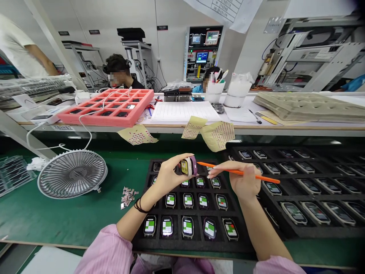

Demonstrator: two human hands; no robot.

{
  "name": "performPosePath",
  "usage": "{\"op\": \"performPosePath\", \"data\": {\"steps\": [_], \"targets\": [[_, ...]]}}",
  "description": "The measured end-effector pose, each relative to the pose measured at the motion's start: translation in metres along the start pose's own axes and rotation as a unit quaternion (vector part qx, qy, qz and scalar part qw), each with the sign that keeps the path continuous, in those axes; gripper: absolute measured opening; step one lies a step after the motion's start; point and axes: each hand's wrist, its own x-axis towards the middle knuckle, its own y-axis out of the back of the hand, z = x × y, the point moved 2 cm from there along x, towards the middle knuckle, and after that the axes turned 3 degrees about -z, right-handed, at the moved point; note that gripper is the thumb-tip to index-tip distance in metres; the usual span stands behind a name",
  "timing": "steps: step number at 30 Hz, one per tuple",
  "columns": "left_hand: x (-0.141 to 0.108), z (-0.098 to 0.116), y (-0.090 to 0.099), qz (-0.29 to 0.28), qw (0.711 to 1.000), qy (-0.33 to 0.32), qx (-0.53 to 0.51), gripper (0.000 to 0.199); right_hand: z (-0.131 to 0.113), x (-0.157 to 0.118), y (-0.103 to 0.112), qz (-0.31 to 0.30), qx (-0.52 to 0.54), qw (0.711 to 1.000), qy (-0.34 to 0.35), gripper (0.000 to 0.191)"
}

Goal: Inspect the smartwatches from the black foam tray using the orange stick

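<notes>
Above the black foam tray [196,214], my left hand [169,172] pinches two smartwatch bodies side by side. One is a pale smartwatch [186,167] whose lit yellow screen reads 01:53; the other is a purple smartwatch [194,166] with its edge turned to me. An orange pointed stick [265,179], slim like a stylus, is gripped by my right hand [242,178]. Its tip points left at the purple watch's side; whether it touches I cannot tell. Several smartwatches with green and white screens, such as a smartwatch [187,227], lie face up in the tray's compartments.
More watches fill a second dark tray [313,207] at right. A round white fan [72,174] lies left, near small metallic pieces [128,196]. On the shelf are a pink foam tray [99,120] and grey moulded trays [310,106]. Yellow sticker sheets [218,135] hang from its edge.
</notes>
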Motion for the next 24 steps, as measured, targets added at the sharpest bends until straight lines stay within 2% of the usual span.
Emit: {"op": "performPosePath", "data": {"steps": [4,15,20,24], "targets": [[-0.001,0.002,-0.001,0.001,1.000,0.000,0.005,0.048,-0.005,-0.004,-0.007,0.016,-0.057,0.997,0.040,0.047],[-0.002,0.001,-0.002,0.027,0.998,-0.038,0.049,0.048,-0.004,-0.007,-0.014,0.050,-0.146,0.986,0.070,0.048],[-0.001,0.003,-0.002,0.008,0.998,-0.031,0.045,0.049,-0.007,-0.006,-0.013,0.050,-0.116,0.991,0.054,0.049],[-0.001,0.004,-0.003,-0.009,0.998,-0.028,0.051,0.046,-0.008,-0.007,-0.015,0.015,-0.088,0.995,0.049,0.047]]}}
